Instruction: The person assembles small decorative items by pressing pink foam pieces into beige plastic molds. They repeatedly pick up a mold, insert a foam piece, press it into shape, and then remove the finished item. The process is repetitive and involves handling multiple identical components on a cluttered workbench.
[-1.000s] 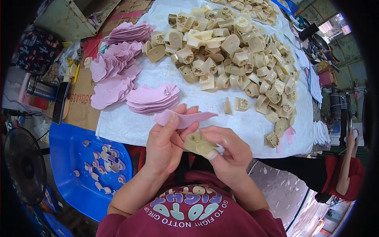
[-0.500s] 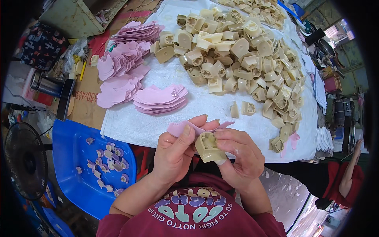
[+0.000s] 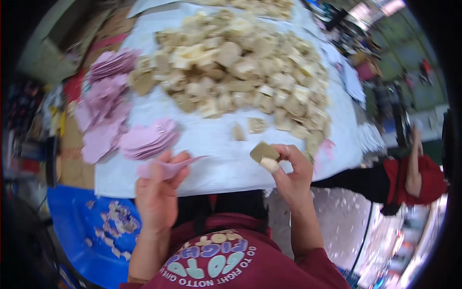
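Observation:
My left hand (image 3: 156, 190) pinches a thin pink foam insole piece (image 3: 168, 168) at the near edge of the white-covered table (image 3: 216, 149). Off to the right, my right hand (image 3: 291, 173) holds a tan block-shaped piece (image 3: 263, 153) between thumb and fingers; a pale wrap covers the thumb tip. The two hands are apart, each with its own piece. Just beyond my left hand lies a fanned stack of pink pieces (image 3: 149, 139). A large heap of tan blocks (image 3: 240, 72) covers the far half of the table.
More pink pieces (image 3: 103, 111) are piled along the table's left side. A blue tray (image 3: 96, 231) with small scraps sits on the floor at lower left. Another person in red (image 3: 414, 176) is at the right. Two loose tan pieces (image 3: 248, 129) lie near the front.
My hands were together in front of me, pressing the pink piece and tan block against each other. Now they have separated, left with the pink piece, right with the tan block.

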Tool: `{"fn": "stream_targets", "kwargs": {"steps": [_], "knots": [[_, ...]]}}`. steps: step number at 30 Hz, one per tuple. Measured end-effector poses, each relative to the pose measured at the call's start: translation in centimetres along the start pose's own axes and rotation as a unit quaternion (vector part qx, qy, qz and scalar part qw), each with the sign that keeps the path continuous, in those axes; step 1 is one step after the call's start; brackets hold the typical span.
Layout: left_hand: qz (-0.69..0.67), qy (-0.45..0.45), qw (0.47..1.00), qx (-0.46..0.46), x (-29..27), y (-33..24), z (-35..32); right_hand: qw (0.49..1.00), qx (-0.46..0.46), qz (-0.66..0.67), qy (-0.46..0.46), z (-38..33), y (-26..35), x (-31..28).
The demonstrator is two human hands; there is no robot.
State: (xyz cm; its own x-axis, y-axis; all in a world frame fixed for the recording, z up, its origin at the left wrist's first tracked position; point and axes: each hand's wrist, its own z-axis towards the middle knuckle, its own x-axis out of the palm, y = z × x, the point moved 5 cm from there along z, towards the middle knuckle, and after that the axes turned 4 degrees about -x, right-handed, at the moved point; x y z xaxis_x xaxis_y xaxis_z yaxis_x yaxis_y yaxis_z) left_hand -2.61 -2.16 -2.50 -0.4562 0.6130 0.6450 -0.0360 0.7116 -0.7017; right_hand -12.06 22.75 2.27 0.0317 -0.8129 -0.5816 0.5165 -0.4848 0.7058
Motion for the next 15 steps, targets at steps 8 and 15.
{"fn": "stream_targets", "kwargs": {"steps": [8, 15], "knots": [[0.034, 0.038, 0.999, -0.019, 0.3, 1.2, 0.9, 0.951, 0.021, -0.248, -0.186, -3.7, -7.6, -11.0], [0.03, 0.017, 0.999, -0.034, -0.3, 1.2, 0.5, 0.953, -0.057, -0.249, -0.165, -2.6, -4.2, -6.8]]}}
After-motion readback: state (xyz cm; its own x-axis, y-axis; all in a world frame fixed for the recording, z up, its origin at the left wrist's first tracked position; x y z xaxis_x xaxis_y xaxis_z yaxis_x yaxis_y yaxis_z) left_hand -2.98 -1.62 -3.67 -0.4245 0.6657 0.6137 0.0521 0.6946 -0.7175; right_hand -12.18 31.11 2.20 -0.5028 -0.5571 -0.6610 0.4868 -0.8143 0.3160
